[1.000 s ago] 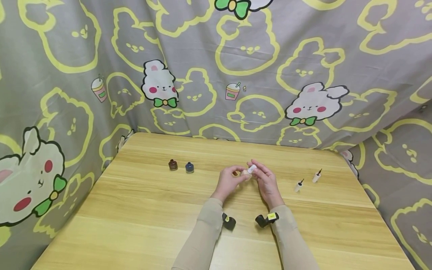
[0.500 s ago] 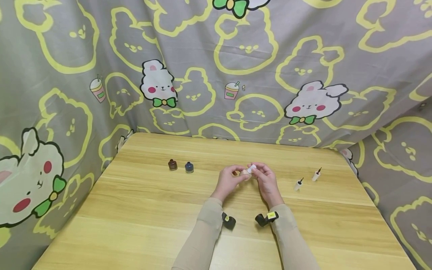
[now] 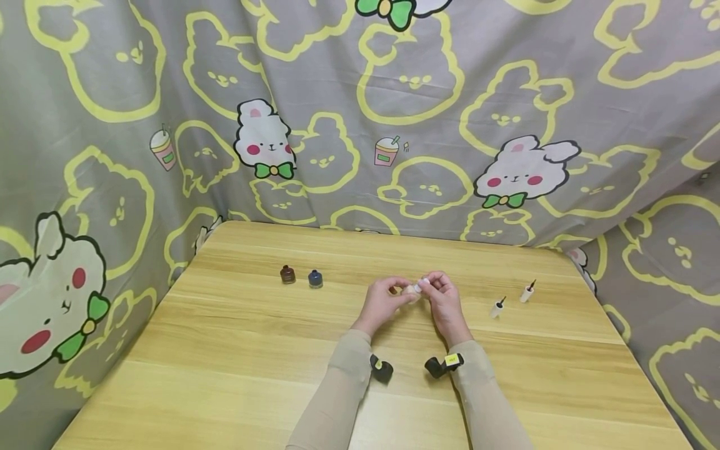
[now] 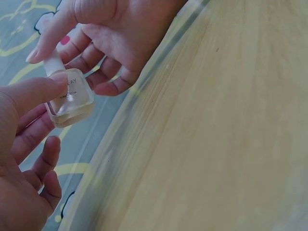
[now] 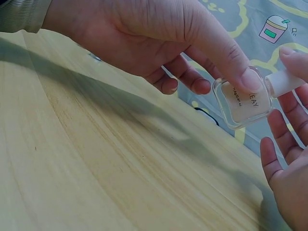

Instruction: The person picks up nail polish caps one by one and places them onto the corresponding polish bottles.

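Note:
A small clear glass nail polish bottle (image 5: 240, 108) with pale contents and printed lettering is held tilted above the table. My left hand (image 3: 378, 302) pinches its glass body, thumb across the lettering. The white cap (image 5: 284, 83) sits at the bottle's neck, and my right hand (image 3: 447, 307) grips it between thumb and fingers. In the left wrist view, the other fingers of both hands curl loosely beside the bottle (image 4: 77, 103).
A dark red polish bottle (image 3: 288, 275) and a dark blue one (image 3: 315, 279) stand capless on the table (image 3: 225, 350), left of the hands. Two white caps with brushes pointing up, a nearer cap (image 3: 497, 309) and a farther cap (image 3: 527, 293), stand right. A patterned curtain (image 3: 337, 94) hangs behind.
My right thumb and fingers have shifted their grip around the white cap, covering more of it. My left hand keeps the bottle in nearly the same place.

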